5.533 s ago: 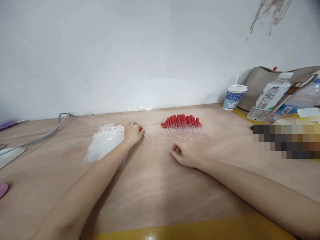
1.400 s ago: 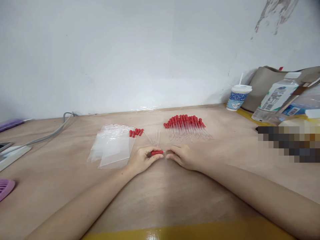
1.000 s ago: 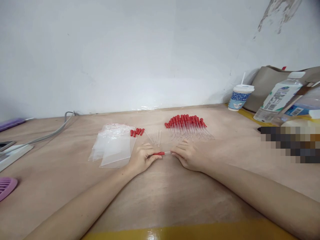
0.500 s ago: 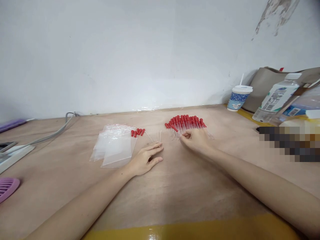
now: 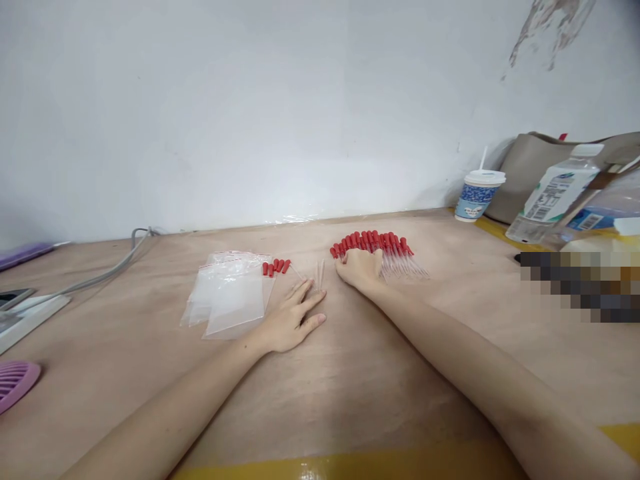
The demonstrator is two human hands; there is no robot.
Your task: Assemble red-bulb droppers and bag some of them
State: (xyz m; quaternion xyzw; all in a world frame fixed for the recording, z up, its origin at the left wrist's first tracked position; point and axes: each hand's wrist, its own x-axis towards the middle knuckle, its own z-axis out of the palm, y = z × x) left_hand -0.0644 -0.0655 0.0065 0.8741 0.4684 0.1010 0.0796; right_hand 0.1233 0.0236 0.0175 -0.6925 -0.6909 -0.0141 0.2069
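My left hand (image 5: pixel 294 319) lies on the table with its fingers spread, its fingertips beside a few thin clear tubes (image 5: pixel 320 275). Several loose red rubber caps (image 5: pixel 278 267) sit just beyond it, near overlapping clear zip bags (image 5: pixel 234 300). A fan-shaped row of clear droppers with red caps (image 5: pixel 373 239) lies to the right. My right hand (image 5: pixel 361 268) is over the left part of that row, fingers curled and closed; whatever is between its fingertips is hidden.
Right back: a lidded paper cup (image 5: pixel 477 197), a plastic bottle (image 5: pixel 555 193) and a grey bag (image 5: pixel 520 170). A grey cable (image 5: pixel 103 277), a phone (image 5: pixel 15 298) and a pink slotted object (image 5: pixel 17 383) are at the left.
My right hand has moved left along the row of droppers; the red-capped dropper seen at its fingertips before is no longer visible there. My left hand's fingers have spread a little.
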